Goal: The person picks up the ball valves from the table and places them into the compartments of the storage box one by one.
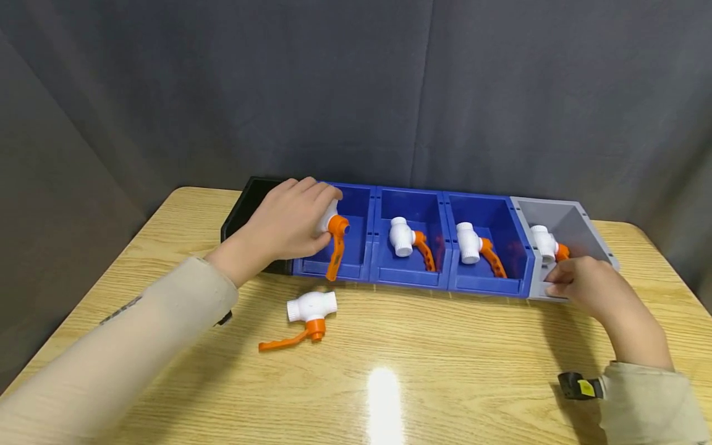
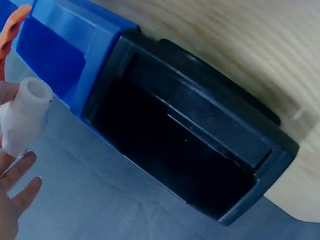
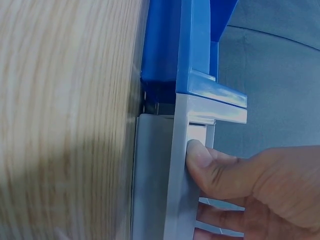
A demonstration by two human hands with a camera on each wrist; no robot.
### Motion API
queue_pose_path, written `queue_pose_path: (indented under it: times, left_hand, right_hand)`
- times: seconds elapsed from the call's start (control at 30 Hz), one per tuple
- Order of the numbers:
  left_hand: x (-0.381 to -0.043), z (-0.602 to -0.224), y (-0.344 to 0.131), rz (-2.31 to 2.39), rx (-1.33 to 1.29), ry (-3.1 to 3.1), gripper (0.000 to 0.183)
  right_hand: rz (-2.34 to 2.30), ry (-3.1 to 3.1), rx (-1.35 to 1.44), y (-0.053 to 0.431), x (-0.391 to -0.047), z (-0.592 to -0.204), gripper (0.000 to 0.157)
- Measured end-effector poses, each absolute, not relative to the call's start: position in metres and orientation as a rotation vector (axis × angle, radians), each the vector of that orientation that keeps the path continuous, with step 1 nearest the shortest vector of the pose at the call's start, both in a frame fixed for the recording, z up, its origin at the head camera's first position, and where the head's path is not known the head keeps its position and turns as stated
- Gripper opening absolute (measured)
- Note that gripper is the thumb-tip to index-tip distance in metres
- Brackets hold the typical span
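Note:
My left hand [image 1: 292,219] holds a white plastic ball valve [image 1: 337,233] with an orange lever over the leftmost blue bin [image 1: 356,247]. The left wrist view shows the white body of this valve between thumb and fingers, one round end facing the camera. At the right end of the row, my right hand [image 1: 592,287] grips the front wall of the grey bin [image 3: 172,200], thumb outside and fingers inside. A ball valve [image 1: 542,243] lies in that bin, its lever partly hidden. Another valve [image 1: 311,307] lies on the table, lever pointing left.
Two more blue bins stand in the row, one with a valve [image 1: 402,237], the other with a valve [image 1: 468,243]. A black bin [image 2: 200,100] adjoins the left end. The wooden table [image 1: 445,364] extends in front, and a dark grey curtain [image 1: 356,93] hangs behind.

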State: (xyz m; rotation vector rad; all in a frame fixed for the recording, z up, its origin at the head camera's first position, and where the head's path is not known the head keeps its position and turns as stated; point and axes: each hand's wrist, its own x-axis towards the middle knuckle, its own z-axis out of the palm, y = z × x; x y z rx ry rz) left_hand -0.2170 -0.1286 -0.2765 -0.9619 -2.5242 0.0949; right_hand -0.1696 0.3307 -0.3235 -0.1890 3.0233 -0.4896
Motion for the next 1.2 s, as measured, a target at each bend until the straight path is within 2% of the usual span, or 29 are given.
queue_pose_path:
  times: [0.47, 0.7, 1.03, 1.2]
  left_hand:
    - [-0.255, -0.268, -0.113, 0.162, -0.770, -2.867, 0.057]
    - [-0.266, -0.273, -0.107, 0.092, -0.713, -2.957, 0.058]
    - [-0.275, -0.288, -0.091, 0.252, -0.631, -3.034, 0.061]
    - [-0.274, -0.297, -0.081, 0.312, -0.630, -3.039, 0.056]
  right_hand:
    - [-0.489, 3.023, -0.201, 0.330, -0.171, -0.323, 0.008]
    - [-0.483, 3.013, -0.201, 0.329, -0.171, -0.323, 0.008]
    - [-0.474, 3.015, -0.213, 0.331, -0.171, -0.323, 0.009]
    - [-0.473, 3.012, -0.206, 0.331, -0.170, -0.323, 0.008]
